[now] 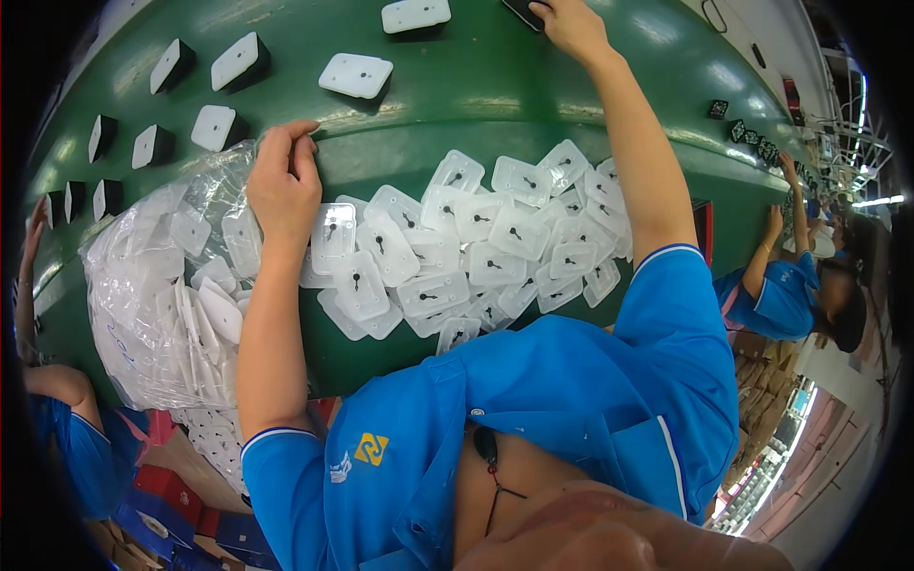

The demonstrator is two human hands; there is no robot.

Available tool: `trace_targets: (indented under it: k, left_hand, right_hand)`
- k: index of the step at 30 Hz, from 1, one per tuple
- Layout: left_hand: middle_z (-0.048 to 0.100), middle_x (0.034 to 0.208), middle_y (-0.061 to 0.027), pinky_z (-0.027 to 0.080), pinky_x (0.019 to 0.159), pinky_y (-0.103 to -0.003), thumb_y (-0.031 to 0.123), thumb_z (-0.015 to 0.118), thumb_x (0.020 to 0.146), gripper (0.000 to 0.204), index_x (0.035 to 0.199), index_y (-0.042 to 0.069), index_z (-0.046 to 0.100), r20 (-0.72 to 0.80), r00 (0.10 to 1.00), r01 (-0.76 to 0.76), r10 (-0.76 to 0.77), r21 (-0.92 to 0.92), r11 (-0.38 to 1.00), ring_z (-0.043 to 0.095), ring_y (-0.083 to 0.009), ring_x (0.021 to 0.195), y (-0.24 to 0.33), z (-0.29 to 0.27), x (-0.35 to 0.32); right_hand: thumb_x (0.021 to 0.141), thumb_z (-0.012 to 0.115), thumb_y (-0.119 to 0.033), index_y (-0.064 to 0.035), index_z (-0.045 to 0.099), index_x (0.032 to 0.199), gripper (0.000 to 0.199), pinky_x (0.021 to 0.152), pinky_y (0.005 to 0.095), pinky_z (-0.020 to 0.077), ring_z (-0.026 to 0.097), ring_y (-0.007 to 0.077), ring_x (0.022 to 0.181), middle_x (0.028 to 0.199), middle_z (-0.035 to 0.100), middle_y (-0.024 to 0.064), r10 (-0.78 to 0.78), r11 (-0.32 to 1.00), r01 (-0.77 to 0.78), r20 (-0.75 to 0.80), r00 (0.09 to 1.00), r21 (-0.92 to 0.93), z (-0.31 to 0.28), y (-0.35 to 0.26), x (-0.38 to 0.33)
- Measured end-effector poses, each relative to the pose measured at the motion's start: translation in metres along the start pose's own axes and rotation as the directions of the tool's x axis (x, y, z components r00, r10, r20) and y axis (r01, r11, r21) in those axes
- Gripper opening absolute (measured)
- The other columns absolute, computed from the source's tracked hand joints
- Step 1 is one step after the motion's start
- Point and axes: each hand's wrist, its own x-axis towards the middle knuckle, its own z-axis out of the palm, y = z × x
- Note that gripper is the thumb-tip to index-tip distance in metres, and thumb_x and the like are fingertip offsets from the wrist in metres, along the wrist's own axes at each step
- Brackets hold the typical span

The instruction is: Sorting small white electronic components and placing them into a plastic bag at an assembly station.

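Observation:
My right hand [573, 30] reaches to the far edge of the view and grips a black box-shaped piece [524, 13], cut off by the frame. My left hand [286, 186] is at the near side of the green conveyor belt, beside the plastic bag. Its fingers are curled together, and whatever is inside them, if anything, is hidden. To its right lies a loose heap of translucent white plastic plates [495, 224], rounded at the corners, each with a dark keyhole-shaped mark. A clear plastic bag [124, 276] on the left holds more white plates.
Black boxes with white tops, among them one white-topped box [355, 76], stand spaced along the green belt [457, 86]. Small black parts [738, 131] lie far right. Co-workers in blue shirts sit on the left and right [776, 295]. Blue and red boxes [157, 523] are below left.

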Motion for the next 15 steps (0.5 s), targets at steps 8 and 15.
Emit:
trace_targets:
  k: [8, 15]
  left_hand:
    - [0.061, 0.08, -0.0011, 0.042, 0.059, -0.025, -0.001, 0.053, 0.08, 0.019, 0.092, 0.009, 0.063, -0.017, 1.0, -0.008, 0.008, 0.028, 1.0, 0.052, -0.0155, 0.062, -0.001, 0.0, -0.001]
    - [0.061, 0.081, -0.0012, 0.042, 0.06, -0.025, -0.001, 0.053, 0.08, 0.018, 0.092, 0.008, 0.063, -0.015, 1.0, -0.006, 0.007, 0.025, 1.0, 0.053, -0.0158, 0.063, -0.001, -0.001, 0.0]
  right_hand:
    - [0.088, 0.051, -0.038, -0.0175, 0.052, 0.123, 0.041, 0.08, 0.045, 0.0451, 0.054, 0.0388, 0.087, 0.102, 0.052, 0.0197, -0.12, 0.992, 0.127, -0.183, 0.976, 0.027, 0.038, 0.004, 0.016]
    - [0.086, 0.056, -0.04, -0.0237, 0.054, 0.122, 0.039, 0.078, 0.0397, 0.0472, 0.056, 0.0316, 0.086, 0.1, 0.053, 0.0148, -0.077, 0.995, 0.089, -0.225, 0.971, 0.045, 0.043, 0.01, 0.023]
